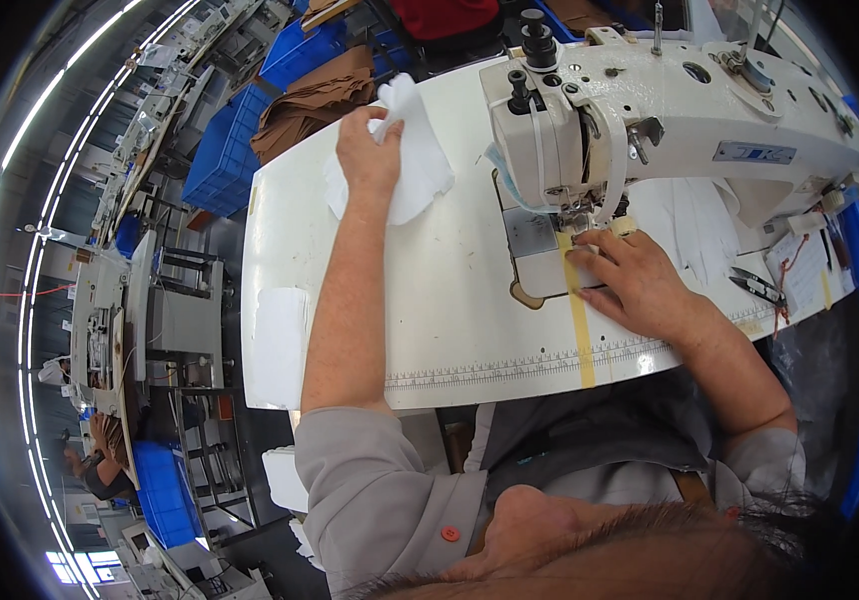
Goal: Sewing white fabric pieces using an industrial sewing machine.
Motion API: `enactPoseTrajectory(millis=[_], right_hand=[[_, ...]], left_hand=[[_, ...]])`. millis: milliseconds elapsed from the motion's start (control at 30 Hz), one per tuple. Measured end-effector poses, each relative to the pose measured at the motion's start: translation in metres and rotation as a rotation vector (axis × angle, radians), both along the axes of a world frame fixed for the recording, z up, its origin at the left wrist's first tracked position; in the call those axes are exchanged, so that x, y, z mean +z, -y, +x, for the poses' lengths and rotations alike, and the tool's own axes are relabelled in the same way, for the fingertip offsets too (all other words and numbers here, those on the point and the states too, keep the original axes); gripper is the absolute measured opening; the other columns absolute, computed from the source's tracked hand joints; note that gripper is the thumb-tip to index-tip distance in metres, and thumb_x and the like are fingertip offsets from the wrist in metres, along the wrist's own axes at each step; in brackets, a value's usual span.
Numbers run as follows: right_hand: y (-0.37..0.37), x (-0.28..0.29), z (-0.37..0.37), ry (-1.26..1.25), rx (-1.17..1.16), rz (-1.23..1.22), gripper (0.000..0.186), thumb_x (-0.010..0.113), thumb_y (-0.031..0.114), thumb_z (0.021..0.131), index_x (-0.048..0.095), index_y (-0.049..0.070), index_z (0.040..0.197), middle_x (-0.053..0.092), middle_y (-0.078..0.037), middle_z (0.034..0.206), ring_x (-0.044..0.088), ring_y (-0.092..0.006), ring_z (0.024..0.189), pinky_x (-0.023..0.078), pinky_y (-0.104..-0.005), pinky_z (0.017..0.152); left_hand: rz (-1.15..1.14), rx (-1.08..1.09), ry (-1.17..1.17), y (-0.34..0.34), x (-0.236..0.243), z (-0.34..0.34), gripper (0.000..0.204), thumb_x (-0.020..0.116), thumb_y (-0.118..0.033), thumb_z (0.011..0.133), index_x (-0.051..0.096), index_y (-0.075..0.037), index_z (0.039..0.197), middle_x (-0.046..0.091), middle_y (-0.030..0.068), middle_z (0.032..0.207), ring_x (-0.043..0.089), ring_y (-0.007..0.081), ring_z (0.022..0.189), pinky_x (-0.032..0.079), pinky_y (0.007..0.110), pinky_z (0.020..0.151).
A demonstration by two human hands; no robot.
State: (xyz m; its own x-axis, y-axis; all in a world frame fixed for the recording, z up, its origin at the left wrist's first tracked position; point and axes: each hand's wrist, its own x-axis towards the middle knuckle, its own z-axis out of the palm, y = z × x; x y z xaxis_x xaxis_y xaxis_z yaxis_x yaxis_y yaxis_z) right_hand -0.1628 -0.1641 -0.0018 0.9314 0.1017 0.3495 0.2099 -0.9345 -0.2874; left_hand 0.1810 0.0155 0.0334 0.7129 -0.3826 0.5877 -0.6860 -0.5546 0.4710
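Note:
My left hand [370,155] pinches a white piece of cloth [415,170] at the far left part of the white sewing table [420,300]. A white industrial sewing machine [685,115] stands on the right. My right hand [625,275] lies just below its needle and presser foot [578,218], fingers apart over the metal plate and beside a yellow strip [582,350] that runs down to the table's front edge. A pale blue strip [498,160] hangs by the machine head.
Brown pieces [305,110] are piled behind the table, near blue crates [220,150]. A folded white stack [280,340] sits at the left edge. White fabric [690,225], black snips [758,285] and paper lie right. Another person [100,450] is among machines far left.

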Motion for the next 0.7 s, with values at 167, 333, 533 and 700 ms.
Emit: enactPoseTrajectory(millis=[167,333,533,700], right_hand=[[-0.001,0.005,0.005,0.033,0.073,0.029,0.045,0.078,0.024,0.085,0.064,0.007,0.124,0.062,-0.013,0.129,0.059,-0.0332,0.113,0.049,-0.0443,0.098],[0.003,-0.003,0.002,0.015,0.011,0.017,0.042,0.075,0.019,0.086,0.064,0.008,0.125,0.06,-0.012,0.131,0.058,-0.0334,0.107,0.049,-0.0449,0.096],[-0.001,0.0,0.002,-0.019,0.011,0.039,0.041,0.074,0.016,0.086,0.064,0.006,0.124,0.06,-0.013,0.13,0.058,-0.034,0.111,0.048,-0.0452,0.098],[-0.006,0.004,0.001,0.011,0.029,0.046,0.038,0.072,0.014,0.086,0.065,0.004,0.122,0.061,-0.014,0.128,0.057,-0.0344,0.113,0.048,-0.0454,0.098]], left_hand=[[0.046,0.344,0.173,-0.066,-0.006,0.043,0.068,0.089,-0.025,0.079,0.056,-0.002,0.134,0.048,0.0196,0.148,0.047,0.0383,0.138,0.041,0.046,0.113],[0.115,0.054,0.197,-0.127,-0.016,-0.029,0.045,0.09,-0.021,0.076,0.069,-0.007,0.114,0.058,0.0198,0.14,0.056,0.04,0.129,0.046,0.049,0.107],[0.287,0.283,-0.004,-0.279,-0.015,-0.12,0.05,0.09,-0.024,0.075,0.071,-0.007,0.118,0.061,0.0184,0.139,0.059,0.0363,0.129,0.047,0.045,0.109],[0.368,0.352,-0.05,-0.346,-0.054,-0.15,0.064,0.082,-0.028,0.081,0.061,-0.001,0.135,0.06,0.0238,0.14,0.057,0.0395,0.131,0.046,0.047,0.11]])
